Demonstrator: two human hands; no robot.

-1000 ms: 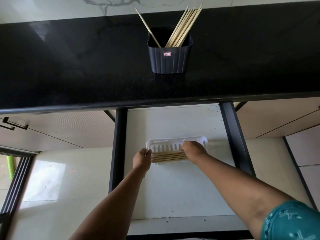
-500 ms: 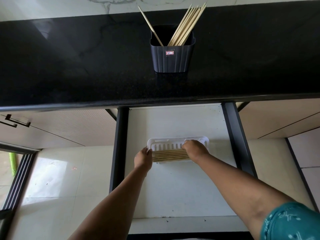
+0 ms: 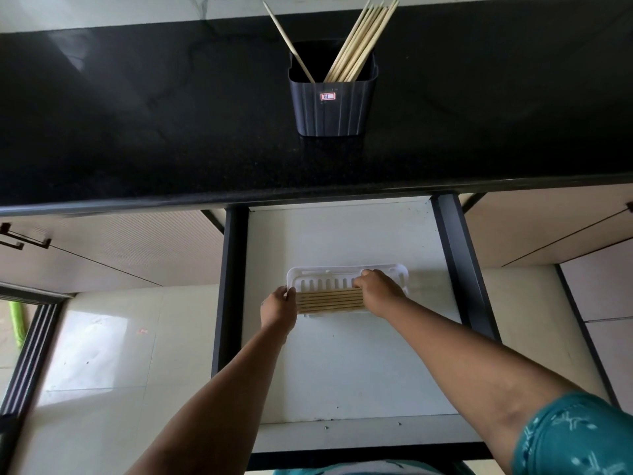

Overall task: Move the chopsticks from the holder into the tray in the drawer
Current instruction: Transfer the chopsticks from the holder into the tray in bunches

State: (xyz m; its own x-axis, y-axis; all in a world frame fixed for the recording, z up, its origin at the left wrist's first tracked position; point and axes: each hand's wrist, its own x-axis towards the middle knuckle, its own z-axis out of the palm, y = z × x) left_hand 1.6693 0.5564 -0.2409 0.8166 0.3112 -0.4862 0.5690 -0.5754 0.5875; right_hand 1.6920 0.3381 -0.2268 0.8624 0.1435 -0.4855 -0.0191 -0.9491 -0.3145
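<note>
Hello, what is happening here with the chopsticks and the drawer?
A person is moving chopsticks from the dark holder on the black counter into the white tray in the open drawer. A row of chopsticks already lies flat in the tray. The left hand is at the tray's left end and the right hand rests over the row's right end, seemingly straightening it. Several chopsticks stand in the holder, so the job is not finished.

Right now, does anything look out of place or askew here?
Only one thing: in the dark holder on the counter, a single chopstick leans left, apart from the bunch leaning right. Those in the white tray lie neatly side by side.
</note>
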